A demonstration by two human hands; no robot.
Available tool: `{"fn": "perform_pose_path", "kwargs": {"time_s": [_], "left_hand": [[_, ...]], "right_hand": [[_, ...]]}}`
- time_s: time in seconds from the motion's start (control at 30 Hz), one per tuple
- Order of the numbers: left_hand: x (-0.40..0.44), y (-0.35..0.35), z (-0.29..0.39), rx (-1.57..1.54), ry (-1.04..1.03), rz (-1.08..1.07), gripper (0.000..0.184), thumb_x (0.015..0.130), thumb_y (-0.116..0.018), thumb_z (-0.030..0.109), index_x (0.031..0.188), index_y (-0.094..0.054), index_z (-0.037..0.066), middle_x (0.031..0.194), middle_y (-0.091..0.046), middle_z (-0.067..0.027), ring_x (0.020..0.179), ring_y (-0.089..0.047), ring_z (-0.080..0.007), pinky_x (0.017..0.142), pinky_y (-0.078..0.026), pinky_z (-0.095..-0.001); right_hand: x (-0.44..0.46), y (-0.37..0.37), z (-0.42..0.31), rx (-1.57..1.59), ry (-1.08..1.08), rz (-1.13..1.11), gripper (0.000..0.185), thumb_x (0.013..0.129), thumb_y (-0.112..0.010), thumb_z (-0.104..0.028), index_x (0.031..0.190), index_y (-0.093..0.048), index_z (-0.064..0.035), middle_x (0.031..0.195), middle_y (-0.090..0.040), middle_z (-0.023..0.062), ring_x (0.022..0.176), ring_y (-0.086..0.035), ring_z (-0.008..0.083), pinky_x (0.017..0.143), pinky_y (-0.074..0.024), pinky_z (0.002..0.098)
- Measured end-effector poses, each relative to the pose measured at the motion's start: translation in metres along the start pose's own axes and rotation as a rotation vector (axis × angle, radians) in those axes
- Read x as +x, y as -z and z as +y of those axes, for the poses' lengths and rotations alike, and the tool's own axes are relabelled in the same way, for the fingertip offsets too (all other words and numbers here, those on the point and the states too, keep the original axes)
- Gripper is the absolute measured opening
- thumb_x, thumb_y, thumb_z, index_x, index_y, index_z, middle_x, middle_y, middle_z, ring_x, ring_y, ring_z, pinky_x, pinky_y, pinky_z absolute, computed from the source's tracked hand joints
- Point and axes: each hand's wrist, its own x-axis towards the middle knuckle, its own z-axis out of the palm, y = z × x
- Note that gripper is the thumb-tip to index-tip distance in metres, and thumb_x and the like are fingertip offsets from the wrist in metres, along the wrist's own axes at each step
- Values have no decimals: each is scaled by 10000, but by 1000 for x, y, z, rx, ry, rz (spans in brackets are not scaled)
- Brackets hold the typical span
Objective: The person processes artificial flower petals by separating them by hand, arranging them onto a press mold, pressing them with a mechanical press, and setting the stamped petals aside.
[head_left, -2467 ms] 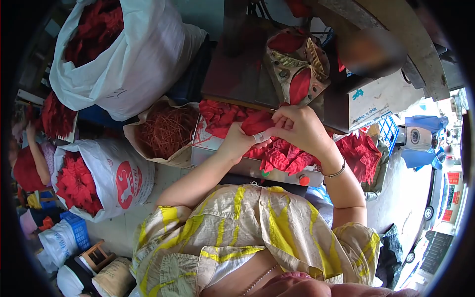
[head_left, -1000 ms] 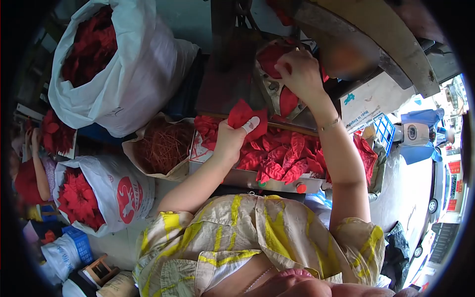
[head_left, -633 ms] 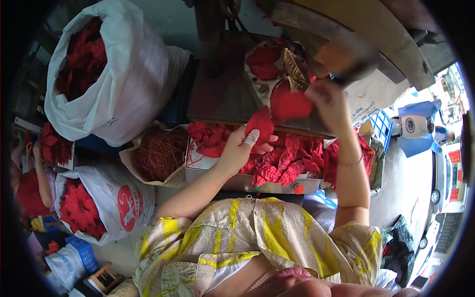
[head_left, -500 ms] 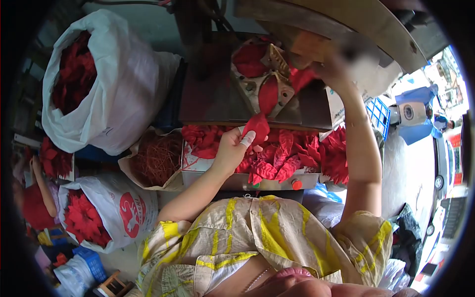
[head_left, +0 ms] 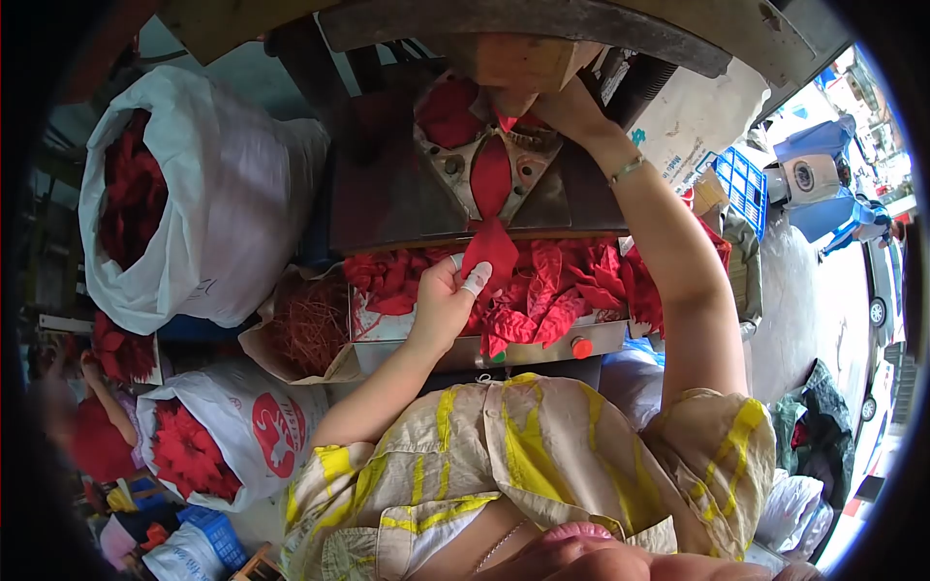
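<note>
Red fabric (head_left: 490,254) is pinched by the left hand (head_left: 446,305) near the metal mould (head_left: 513,188); how the right hand (head_left: 562,107) grips cannot be told. A red animal logo (head_left: 278,435) is printed on a white bag (head_left: 240,412).

Workshop, by the metal mould (head_left: 456,177), the red push button (head_left: 581,347) and white sacks (head_left: 232,208) of red cloth flowers (head_left: 192,452).

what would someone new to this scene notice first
Probably the heap of crinkled red fabric leaves at mid-view, just beyond the striped shirt. Above it, a three-cornered pale metal plate bears smooth red pieces, and the left hand, its thumb wrapped in white, holds a red fabric piece. At upper left bulges a big white plastic sack.
</note>
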Motion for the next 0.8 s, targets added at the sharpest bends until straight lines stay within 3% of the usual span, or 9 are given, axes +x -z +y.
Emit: {"fn": "perform_pose_path", "kwargs": {"time_s": [0.1, 0.17, 0.2, 0.27, 0.37, 0.47, 0.57, 0.67, 0.8], "left_hand": [[5, 0, 1, 14, -13, 39, 231, 981, -614, 92, 1182, -639, -19, 1056, -708, -62, 885, -660, -101, 773, -561, -263], [7, -6, 9, -19, -9, 44, 223, 978, -621, 107, 1164, -643, -15, 1040, -708, -76, 881, -673, -128, 774, -574, -280], [8, -11, 13, -56, -4, 56, 217, 975, -628, 123, 1145, -647, -11, 1024, -709, -89, 878, -687, -155, 775, -588, -298], [9, -20, 15, -43, -9, 19, 223, 976, -625, 121, 1155, -641, -12, 1032, -707, -91, 887, -688, -160, 785, -586, -297], [8, -23, 14, 10, -32, -79, 240, 979, -615, 106, 1188, -625, -13, 1050, -704, -95, 911, -689, -169, 818, -580, -297], [7, -17, 29, 125, -109, -152, 283, 992, -588, 117, 1249, -602, -3, 1064, -707, -106, 915, -680, -156, 821, -556, -283], [19, -11, 72, 275, -175, -143, 318, 996, -573, 170, 1273, -605, 18, 1074, -712, -114, 860, -650, -121, 761, -508, -259], [37, -13, 116, 332, -331, -155, 359, 991, -571, 179, 1311, -581, 16, 1113, -704, -120, 872, -623, -113, 766, -491, -257], [57, -17, 146, 212, -370, -226, 465, 954, -632, 173, 1359, -507, -18, 1204, -671, -150, 897, -629, -136, 771, -484, -265]], "right_hand": [[-31, 23, -45, 42, -242, 113, 341, 829, -738, -168, 1147, -654, -75, 1101, -681, 137, 918, -679, 260, 758, -536, 363], [-61, 38, -83, 310, -404, 11, 219, 853, -742, -182, 1024, -693, -54, 932, -710, 85, 785, -669, 149, 678, -520, 301], [-79, 42, -97, 547, -427, -118, 237, 918, -702, -195, 1060, -657, -10, 833, -655, -7, 731, -556, 49, 652, -462, 241], [-103, 54, -139, 937, -454, -320, 185, 928, -700, -156, 1014, -645, -1, 842, -635, -31, 773, -554, 37, 669, -464, 221], [-116, 60, -135, 684, -504, -240, 149, 877, -723, -97, 972, -670, 5, 789, -656, 37, 747, -597, 72, 669, -500, 263], [-74, 106, -105, 231, -383, -169, 190, 875, -677, -156, 995, -673, -9, 825, -683, 131, 716, -634, 203, 695, -515, 343], [-40, 108, -31, 54, 83, -368, 188, 880, -646, -156, 1046, -675, -73, 895, -675, 91, 805, -647, 249, 776, -510, 356], [0, 103, -36, 113, 21, -682, 137, 885, -627, -115, 998, -658, -45, 857, -669, 85, 776, -624, 208, 757, -490, 329], [23, 84, -57, 167, 229, -691, 97, 885, -621, -96, 957, -659, -43, 852, -665, 84, 778, -629, 196, 746, -488, 333]]}}
